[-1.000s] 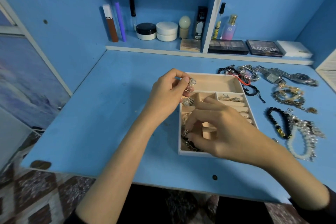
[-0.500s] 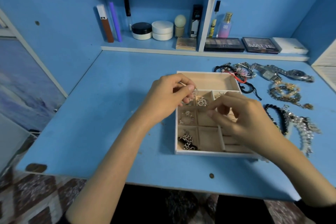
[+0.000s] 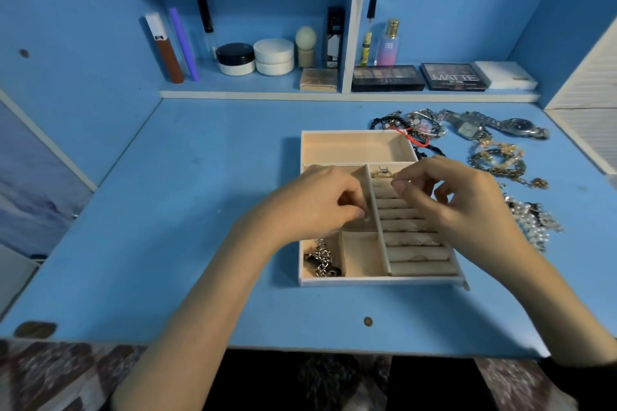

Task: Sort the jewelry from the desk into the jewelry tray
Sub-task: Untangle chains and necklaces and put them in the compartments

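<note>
The beige jewelry tray lies at the desk's centre. My left hand reaches into its middle-left compartments, fingertips pinched on a small silver piece that is mostly hidden. My right hand hovers over the ring rolls, thumb and forefinger pinched on a tiny gold-coloured piece, too small to make out. A ring sits in the upper-right compartment. A silver chain bracelet lies in the lower-left one. The wide top compartment holds nothing.
Loose jewelry lies to the right of the tray: black cord bracelets, two metal watches, gold chain bracelets and a pearl strand. Cosmetics and palettes line the back shelf. The desk's front edge is close to me.
My left hand has lowered the silver piece from above the tray down into a left compartment. My right hand has moved from the lower-left compartments up and right over the ring rolls.
</note>
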{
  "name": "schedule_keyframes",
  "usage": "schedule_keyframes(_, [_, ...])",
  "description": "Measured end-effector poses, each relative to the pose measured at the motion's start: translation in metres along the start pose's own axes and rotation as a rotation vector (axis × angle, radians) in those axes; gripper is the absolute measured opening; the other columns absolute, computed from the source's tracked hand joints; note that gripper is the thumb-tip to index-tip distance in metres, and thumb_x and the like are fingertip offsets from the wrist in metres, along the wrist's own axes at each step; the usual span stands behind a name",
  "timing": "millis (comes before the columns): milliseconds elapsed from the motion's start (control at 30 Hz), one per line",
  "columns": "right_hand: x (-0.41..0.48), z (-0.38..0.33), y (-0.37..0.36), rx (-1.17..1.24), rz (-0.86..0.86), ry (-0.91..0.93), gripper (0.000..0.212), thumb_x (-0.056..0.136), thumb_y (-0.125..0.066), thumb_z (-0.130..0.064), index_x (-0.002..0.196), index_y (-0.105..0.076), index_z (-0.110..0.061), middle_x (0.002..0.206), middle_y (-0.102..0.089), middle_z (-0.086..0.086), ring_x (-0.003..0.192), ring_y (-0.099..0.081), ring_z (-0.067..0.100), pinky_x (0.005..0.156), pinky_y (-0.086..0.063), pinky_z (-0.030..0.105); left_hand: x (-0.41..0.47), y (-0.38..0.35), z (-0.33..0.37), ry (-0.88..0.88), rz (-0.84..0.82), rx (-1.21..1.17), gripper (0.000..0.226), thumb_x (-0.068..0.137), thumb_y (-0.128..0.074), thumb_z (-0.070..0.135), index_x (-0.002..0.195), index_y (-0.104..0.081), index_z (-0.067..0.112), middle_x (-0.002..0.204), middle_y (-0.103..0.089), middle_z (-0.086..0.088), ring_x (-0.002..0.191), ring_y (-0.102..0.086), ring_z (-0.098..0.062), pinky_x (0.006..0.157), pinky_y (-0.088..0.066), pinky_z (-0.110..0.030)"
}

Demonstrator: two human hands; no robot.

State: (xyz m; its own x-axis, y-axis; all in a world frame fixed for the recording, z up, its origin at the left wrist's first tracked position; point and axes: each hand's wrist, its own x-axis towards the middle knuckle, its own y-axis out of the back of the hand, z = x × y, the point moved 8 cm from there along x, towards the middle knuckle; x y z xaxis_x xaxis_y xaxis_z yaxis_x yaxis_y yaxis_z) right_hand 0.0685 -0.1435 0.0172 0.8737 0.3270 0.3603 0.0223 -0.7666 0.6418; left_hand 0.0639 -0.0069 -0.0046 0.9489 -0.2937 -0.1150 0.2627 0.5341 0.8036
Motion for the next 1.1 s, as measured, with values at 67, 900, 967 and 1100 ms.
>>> schedule_keyframes(67, [0.0,0.003,0.002,-0.003,0.007,-0.007,0.006,0.084,-0.066,-0.014,0.079,-0.068,-0.017,0.064,-0.058,-0.005,0.065,-0.048,0.006,0.058,-0.035,0.009,0.002,-0.002,0.004,-0.034,-0.019,0.094,0.011,0.087,-0.061,0.021,0.092,-0.071,0.022,0.065,-0.046,0.022,0.062,-0.047,0.007,0.058,-0.032,-0.009])
schedule_keyframes(900, [-0.039,0.111,0.12,-0.181,0.147,-0.378,0.009,0.084,-0.063,-0.014,0.084,-0.07,-0.02,0.074,-0.066,0.0,0.071,-0.058,0.019,0.058,-0.04,0.018,0.051,-0.041,0.091,-0.225,0.11,-0.029,0.007,0.088,-0.058,0.027,0.087,-0.064,0.03,0.072,-0.058,0.019,0.059,-0.05,0.004,0.055,-0.035,-0.009])
schedule_keyframes(967, [-0.044,0.117,0.124,-0.191,0.128,-0.403,0.008,0.084,-0.064,-0.012,0.083,-0.07,-0.018,0.071,-0.064,0.0,0.067,-0.056,0.018,0.057,-0.037,0.012,0.057,-0.054,0.103,-0.254,0.067,-0.009,0.007,0.088,-0.058,0.027,0.089,-0.064,0.029,0.077,-0.061,0.017,0.065,-0.052,0.004,0.059,-0.039,-0.011])
schedule_keyframes(1100, [-0.049,0.131,0.127,-0.239,0.082,-0.449,0.007,0.083,-0.065,-0.014,0.087,-0.068,-0.019,0.068,-0.06,-0.006,0.063,-0.052,0.007,0.058,-0.036,0.008,0.066,-0.073,0.119,-0.287,0.008,0.025,0.008,0.088,-0.058,0.025,0.089,-0.065,0.03,0.069,-0.056,0.022,0.068,-0.055,0.004,0.066,-0.046,-0.017])
